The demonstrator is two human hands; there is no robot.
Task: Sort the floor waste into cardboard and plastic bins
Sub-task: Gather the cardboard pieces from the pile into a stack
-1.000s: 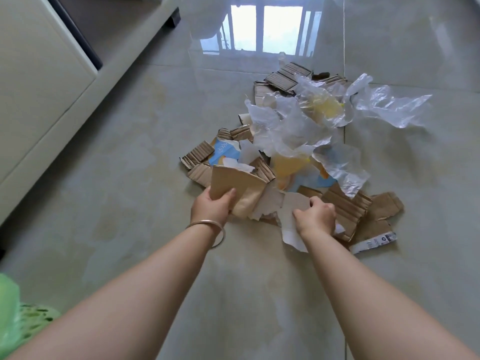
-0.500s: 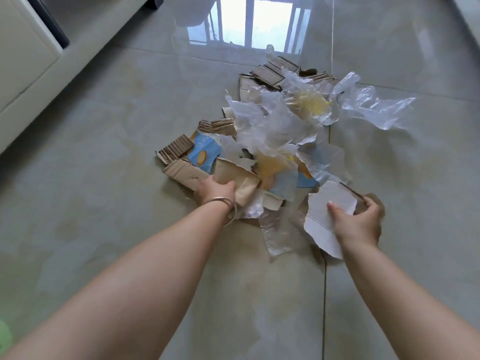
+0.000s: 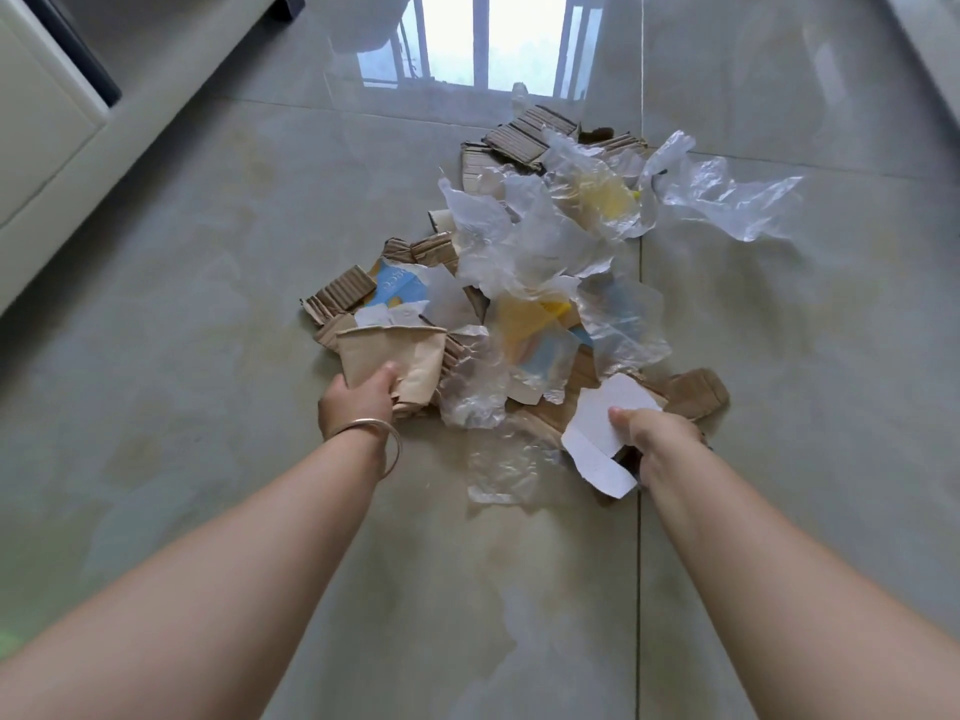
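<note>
Holding two pieces at the near edge of the heap: my right hand is pinching a white card scrap between thumb and fingers, and my left hand, with a metal bangle sitting at the wrist, is clasping a tan cardboard piece. Lying just beyond and between them: a flattened clear plastic sheet on the tiled floor, and a crumpled clear wrapper touching the tan piece. Resting under my right hand's scrap: a brown corrugated flap. Spreading through the middle of the waste pile: blue printed card, yellow scraps under film, corrugated strips at the left edge. Trailing at the far right: a long clear plastic bag. Stacking at the far end: more corrugated board. Standing at the upper left: a white cabinet. Neither bin is showing in view, so I am judging the sorting as barely begun; nearly all the cardboard and plastic is waiting mixed together on the floor, with only these two card pieces in my grasp.
</note>
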